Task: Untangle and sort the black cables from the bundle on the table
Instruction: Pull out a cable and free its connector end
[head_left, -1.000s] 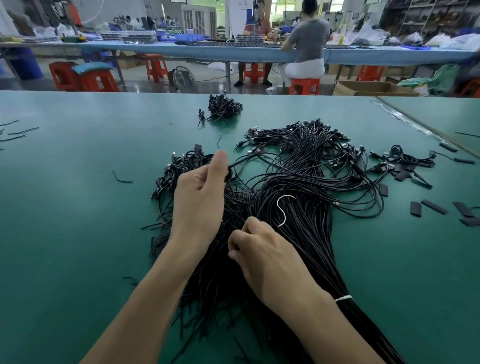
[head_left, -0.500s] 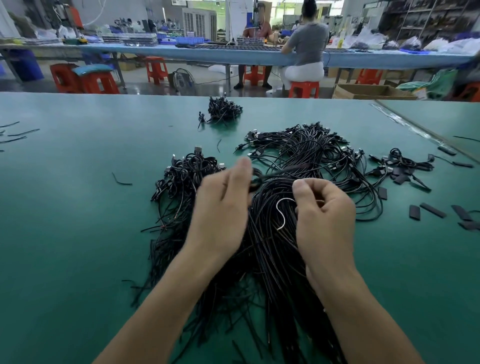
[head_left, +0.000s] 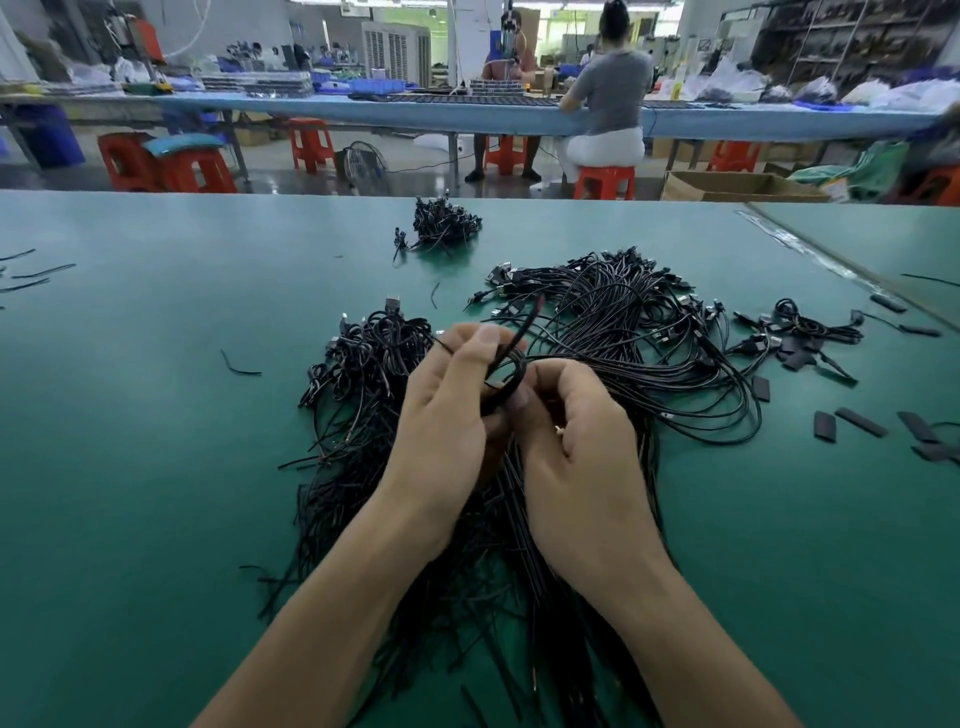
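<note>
- Nearest in: both forearms reach over the long tail of the bundle (head_left: 493, 597). Its straight black strands fan flat on the green counter (head_left: 130, 493) and run under the wrists.
- Left hand (head_left: 449, 415): fingers curled, thumb on top, pinching the looped cable (head_left: 511, 366) up above the heap.
- Right hand (head_left: 579, 436) sits just beside it, knuckles close. Its fingers curl in on that same loop from the other side, so both hands grip the one cable.
- The loop's free end pokes up past the left thumb, tilted away and to the right.
- Just behind the left hand is a knotty heap (head_left: 371, 348) of coiled cables with metal-tipped plugs, lying against the bundle's left flank.
- Behind and right of the right hand, wide loops (head_left: 691, 374) of the bundle sweep outward, with plugs clustered along their far edge.
- Out to the right, well apart from the hands, flat black strips (head_left: 857, 422) lie scattered, and a small tangle (head_left: 800, 330) sits beyond them.
- Over on the left, a short cable scrap (head_left: 239, 368) lies alone, and a few loose strands (head_left: 44, 273) lie near the edge of view.
- Farther up the counter, a small tight cluster (head_left: 447, 226) of cables sits by itself, apart from the main bundle.
- Past the far edge there are orange stools (head_left: 309, 143), a floor fan (head_left: 361, 163) and a cardboard box (head_left: 737, 186).
- Also back there, a person (head_left: 613, 93) sits with their back turned at a long blue counter (head_left: 363, 111).
</note>
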